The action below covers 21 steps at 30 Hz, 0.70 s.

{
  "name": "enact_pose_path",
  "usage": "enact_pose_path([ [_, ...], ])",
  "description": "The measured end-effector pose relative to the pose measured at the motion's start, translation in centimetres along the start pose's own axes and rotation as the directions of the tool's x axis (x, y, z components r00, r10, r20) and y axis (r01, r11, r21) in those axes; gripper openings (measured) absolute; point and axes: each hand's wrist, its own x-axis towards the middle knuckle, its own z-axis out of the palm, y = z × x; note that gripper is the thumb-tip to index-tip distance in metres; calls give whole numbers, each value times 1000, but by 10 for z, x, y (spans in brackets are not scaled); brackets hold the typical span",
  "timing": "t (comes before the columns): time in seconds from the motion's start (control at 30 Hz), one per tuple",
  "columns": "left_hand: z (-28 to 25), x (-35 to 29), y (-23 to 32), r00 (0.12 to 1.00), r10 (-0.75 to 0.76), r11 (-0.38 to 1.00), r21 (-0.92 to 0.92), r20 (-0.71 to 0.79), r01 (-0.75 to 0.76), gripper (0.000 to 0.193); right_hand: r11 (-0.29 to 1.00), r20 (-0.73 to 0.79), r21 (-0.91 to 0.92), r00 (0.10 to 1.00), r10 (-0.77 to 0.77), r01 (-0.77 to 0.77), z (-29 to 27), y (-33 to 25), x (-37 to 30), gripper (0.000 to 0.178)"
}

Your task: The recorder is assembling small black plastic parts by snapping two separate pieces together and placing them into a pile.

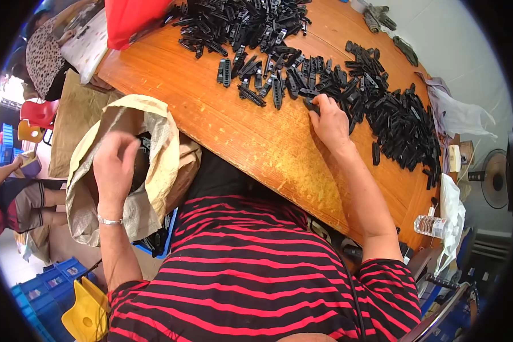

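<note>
Right hand (329, 122): thumb and fingertips pinch one black part (309, 105), on table (239, 134) at near edge of pile (402, 125). Probably light, stiff, slightly slippery plastic, thin bits maybe fragile; best held mid-length by long sides. Left hand (113, 165): blurred, thumb spread from fingers, nothing visible held, over sack mouth. Counts: one sack (164, 165), one red bag (132, 23), one bottle (430, 226); parts too heaped to count.
</note>
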Motion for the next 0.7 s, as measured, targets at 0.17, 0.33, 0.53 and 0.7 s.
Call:
enact_pose_path([
  [0.17, 22, 73, 52, 977, 213, 960, -191, 29, -203, 10, 980, -43, 193, 997, 63, -53, -7, -24, -23, 19],
  [0.33, 90, 127, 71, 801, 538, 838, -274, 262, -473, 13, 917, -10, 383, 992, 123, -110, 2, -72, -43, 13],
  [0.53, 173, 156, 68, 621, 634, 748, -160, 461, -644, 17, 945, -197, 325, 974, 112, -43, 34, -94, -53, 10],
  [0.7, 188, 150, 59, 601, 672, 725, -219, 433, -652, 15, 970, -196, 205, 966, 170, -129, 39, -106, -56, 12],
])
